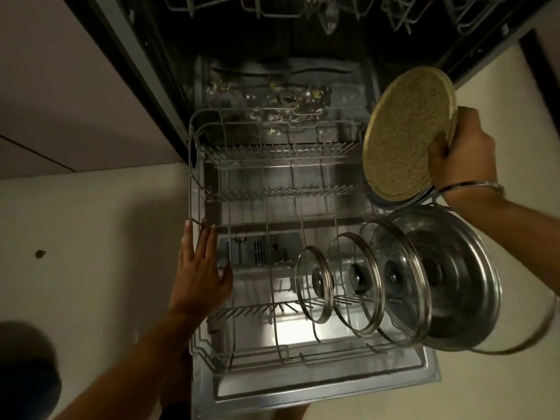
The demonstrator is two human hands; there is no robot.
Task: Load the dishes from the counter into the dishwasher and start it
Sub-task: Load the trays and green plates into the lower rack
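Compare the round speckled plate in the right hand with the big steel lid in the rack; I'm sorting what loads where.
The round speckled tan plate is matte and flat; the big shiny steel lid is reflective and domed, with stepped rings. The plate is held above the lower rack in the right hand; the lid already stands in it beside three glass lids. Both are round and tilted on edge.

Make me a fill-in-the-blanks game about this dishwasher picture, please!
1. The right hand holds a round, flat, ____-coloured plate.
2. The lower rack holds ____ glass lids standing in a row.
3. Next to the glass lids stands a big lid made of ____.
4. The left hand rests on the rack's ____ side.

Answers: tan, three, steel, left
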